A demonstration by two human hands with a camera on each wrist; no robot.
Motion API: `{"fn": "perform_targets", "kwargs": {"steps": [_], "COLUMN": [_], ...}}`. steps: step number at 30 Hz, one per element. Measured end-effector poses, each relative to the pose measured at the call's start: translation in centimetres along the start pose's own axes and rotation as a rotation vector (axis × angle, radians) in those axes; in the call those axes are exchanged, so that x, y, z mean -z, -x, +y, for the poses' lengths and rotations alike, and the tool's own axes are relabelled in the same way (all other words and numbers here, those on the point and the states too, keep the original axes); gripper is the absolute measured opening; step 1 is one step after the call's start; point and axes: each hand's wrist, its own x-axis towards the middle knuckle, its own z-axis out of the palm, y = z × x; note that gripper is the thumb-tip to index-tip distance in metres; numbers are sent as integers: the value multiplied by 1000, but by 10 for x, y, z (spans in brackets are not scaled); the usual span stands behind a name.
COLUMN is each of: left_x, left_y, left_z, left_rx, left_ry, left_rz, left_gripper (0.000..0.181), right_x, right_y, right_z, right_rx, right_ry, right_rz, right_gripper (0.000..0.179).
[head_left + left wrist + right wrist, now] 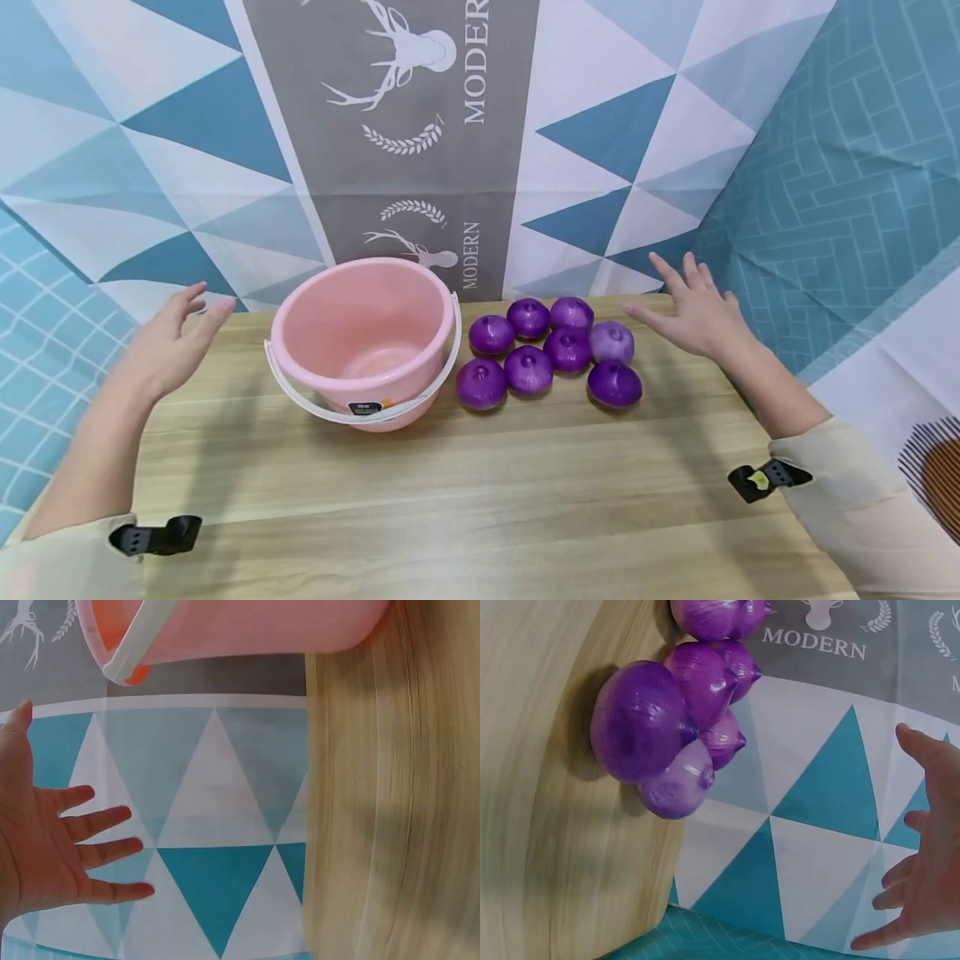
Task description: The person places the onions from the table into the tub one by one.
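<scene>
My left hand hovers to the left of a pink bucket, fingers spread and holding nothing. The bucket stands upright on the table, its white handle hanging down over the front. To its right sits a cluster of several purple onions, one of them paler than the others. Above the table's right end, beside the onions, my right hand is raised with its fingers apart and nothing in it. Both wrist views show spread fingers, the left hand below the bucket in the picture, the right hand apart from the onions.
A wooden table carries the bucket and onions. Behind its far edge hangs a cloth with blue and white triangles and a grey deer-print band. At the far right a round brown object with a dark striped edge is partly in view.
</scene>
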Motion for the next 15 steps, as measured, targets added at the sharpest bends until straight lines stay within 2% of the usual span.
{"fn": "perform_targets", "kwargs": {"steps": [10, 15], "left_x": [-16, -24], "left_y": [1, -1], "left_z": [6, 9], "left_rx": [-30, -59], "left_ry": [151, 229], "left_rz": [-14, -7], "left_gripper": [69, 65], "right_x": [-14, -21], "right_y": [-6, -9], "right_z": [-5, -2], "right_rx": [108, 118], "right_ry": [-125, -180], "right_rz": [-28, -76], "right_gripper": [83, 80]}}
